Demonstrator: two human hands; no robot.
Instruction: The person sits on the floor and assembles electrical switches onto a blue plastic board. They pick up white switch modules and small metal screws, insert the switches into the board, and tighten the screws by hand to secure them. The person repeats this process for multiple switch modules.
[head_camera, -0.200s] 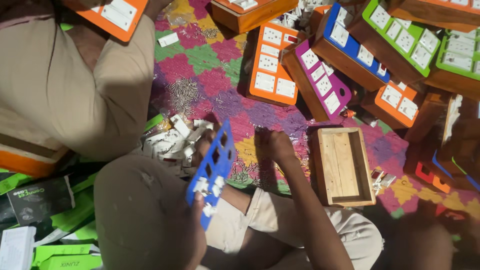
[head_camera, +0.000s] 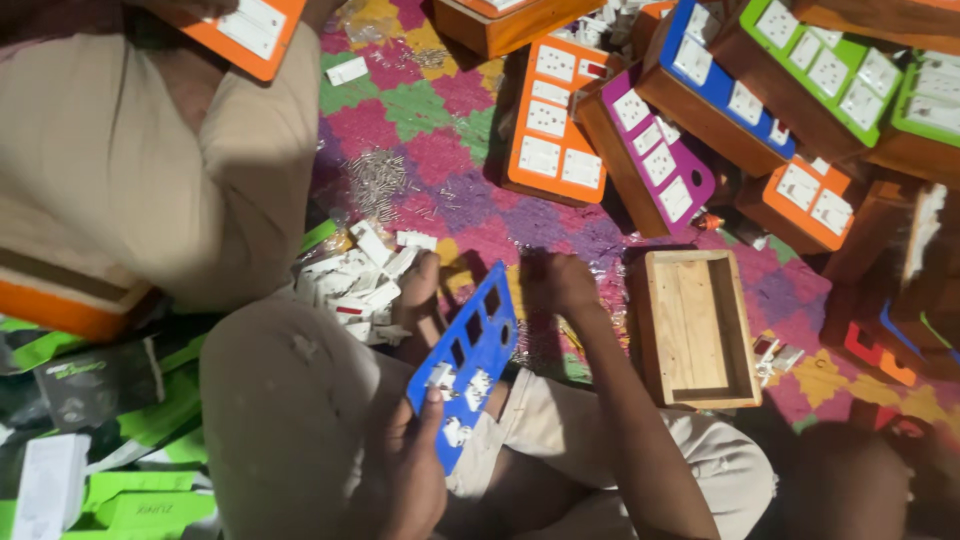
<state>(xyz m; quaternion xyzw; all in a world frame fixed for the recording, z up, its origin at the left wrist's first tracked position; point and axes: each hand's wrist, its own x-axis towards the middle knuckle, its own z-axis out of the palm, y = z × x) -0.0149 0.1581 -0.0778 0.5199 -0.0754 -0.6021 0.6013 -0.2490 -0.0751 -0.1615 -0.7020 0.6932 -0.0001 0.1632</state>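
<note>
so the left hand (head_camera: 415, 470) has the blue faceplate (head_camera: 468, 358) by its lower edge, fingers curled up behind and thumb laid on the front, a proper grip on that near end; the plate is tilted up on edge across the lap, slanting away from that hand toward the right hand (head_camera: 562, 283); the right hand sits just past the plate's far top corner, fingers bunched together like it's pinching something small, though what it has I can't tell, too dark there

handling-wise I'd guess the plate is light, thin, rigid plastic; a few white switch modules (head_camera: 462, 392) are already clipped in close to the left thumb, with empty rectangular cutouts further up; it'd probably flex a bit if squeezed mid-span, so edges or the solid strip between cutouts look like the sane places to hold; smooth face, could be slippery

to the right of the right hand is an empty wooden box (head_camera: 742, 330) on the patterned mat (head_camera: 440, 150); left of the plate, beyond the knee, a heap of loose white parts (head_camera: 355, 285); beyond both hands, finished boards (head_camera: 550, 120) in orange, purple and green
</note>
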